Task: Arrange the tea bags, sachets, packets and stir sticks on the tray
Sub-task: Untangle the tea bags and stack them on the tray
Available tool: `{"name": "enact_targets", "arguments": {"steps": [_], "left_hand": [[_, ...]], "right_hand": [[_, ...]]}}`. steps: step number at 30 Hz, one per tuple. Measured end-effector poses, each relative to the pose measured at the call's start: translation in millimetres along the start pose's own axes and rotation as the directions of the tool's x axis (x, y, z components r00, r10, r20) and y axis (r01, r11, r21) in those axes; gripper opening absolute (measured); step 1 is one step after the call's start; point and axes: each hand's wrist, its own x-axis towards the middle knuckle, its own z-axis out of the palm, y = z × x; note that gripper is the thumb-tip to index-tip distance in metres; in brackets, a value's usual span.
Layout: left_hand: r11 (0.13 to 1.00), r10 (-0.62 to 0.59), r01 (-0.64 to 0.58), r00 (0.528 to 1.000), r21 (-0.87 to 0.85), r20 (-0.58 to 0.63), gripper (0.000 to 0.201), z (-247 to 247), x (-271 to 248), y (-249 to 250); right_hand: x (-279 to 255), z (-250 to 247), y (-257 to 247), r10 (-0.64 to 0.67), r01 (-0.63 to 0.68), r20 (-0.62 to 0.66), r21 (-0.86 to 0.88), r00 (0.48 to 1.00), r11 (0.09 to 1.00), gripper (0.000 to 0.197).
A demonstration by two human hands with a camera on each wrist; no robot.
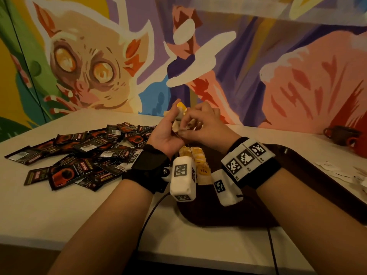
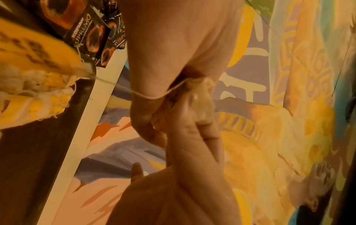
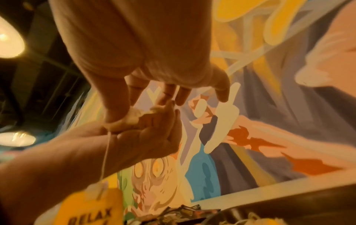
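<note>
A painted wall (image 1: pixel 258 56) is filling the space beyond the two hands, and a white table (image 1: pixel 59 215) is stretching out beneath them. A dark tray (image 1: pixel 297 205) is lying on the table below and just to the right of the grip, with a row of yellow-tagged tea bags (image 1: pixel 198 157) resting on its left part directly under the wrists. A heap of dark coffee packets (image 1: pixel 83 155) is sprawling on the table to the left of the hands, off the tray. Some white sachets (image 1: pixel 333 171) are lying on the table well to the right, past the tray's edge, and a brown cup (image 1: pixel 341 135) is sitting farther back on that side. The left hand (image 1: pixel 168 132) is cupping upward, its fingers curling around a small bunch of tea bags (image 1: pixel 181 116) raised above the tray. The right hand (image 1: pixel 202 124) is meeting it from the right, thumb and fingertips pinching at the same bunch. A thin string (image 3: pixel 105 156) is hanging from the grip down to a yellow tag (image 3: pixel 92 208) dangling below the hands.
</note>
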Motion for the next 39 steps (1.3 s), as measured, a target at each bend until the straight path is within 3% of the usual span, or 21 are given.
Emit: {"name": "enact_targets", "arguments": {"steps": [3,6,9,12,16,22,25,29,35,39], "left_hand": [[0.998,0.01,-0.013,0.999,-0.062,-0.051,0.034,-1,0,1],[0.979,-0.049,0.017,0.987,-0.204,-0.152,0.035,-9,8,3],[0.964,-0.08,0.03,0.981,-0.266,-0.179,0.03,-14,10,6],[0.966,-0.029,-0.028,0.976,-0.257,-0.215,0.026,-17,12,8],[0.987,0.072,-0.098,0.978,-0.126,-0.196,0.029,-16,9,10],[0.984,0.115,-0.096,0.986,0.153,-0.119,0.028,-13,3,14],[0.984,0.069,-0.064,0.997,0.168,-0.026,0.022,-9,-3,12],[0.976,0.034,-0.034,0.999,0.217,0.006,0.023,-5,-9,11],[0.862,-0.215,0.175,0.976,0.476,0.031,0.04,3,-15,3],[0.792,-0.301,0.213,0.951,0.572,0.064,0.016,5,-17,0]], "right_hand": [[4,-4,0,0.021,0.009,-0.108,0.271,0.994,0.963,0.019],[7,-14,-1,0.101,-0.009,-0.159,0.496,0.982,0.868,0.016],[10,-24,1,0.181,-0.031,-0.191,0.6,0.965,0.799,0.014],[12,-34,5,0.239,-0.062,-0.208,0.617,0.948,0.784,0.01],[10,-41,11,0.235,-0.054,-0.204,0.636,0.95,0.77,0.009],[6,-46,17,0.288,-0.109,-0.157,0.68,0.945,0.725,0.011],[4,-47,18,0.315,-0.124,-0.133,0.726,0.94,0.677,0.009],[4,-48,21,0.338,-0.137,-0.108,0.77,0.935,0.623,0.01],[5,-45,16,0.313,-0.13,-0.101,0.76,0.945,0.637,0.016],[6,-46,14,0.32,-0.124,-0.103,0.779,0.942,0.615,0.019]]}}
